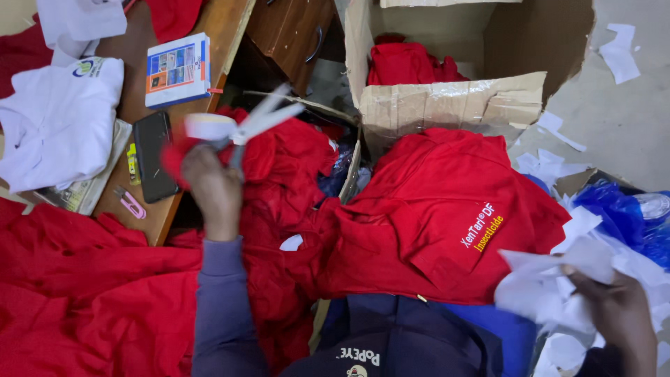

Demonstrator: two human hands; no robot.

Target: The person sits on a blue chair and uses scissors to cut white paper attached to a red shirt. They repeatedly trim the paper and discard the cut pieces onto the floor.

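My left hand (213,188) is raised over a heap of red garments and grips a pair of scissors (255,126) with red handles, the blades spread apart and pointing up to the right. My right hand (618,307) at the lower right clutches a bunch of white paper scraps (551,279). Between my hands lies a folded red shirt (433,209) with yellow and white lettering on its chest. More red cloth (84,293) covers the lower left.
An open cardboard box (447,101) with red cloth inside stands behind the shirt. On the wooden desk (223,28) lie a black phone (153,157), a small printed box (178,70), a white shirt (59,119) and a pink cutter (131,204). Blue plastic (621,209) sits right.
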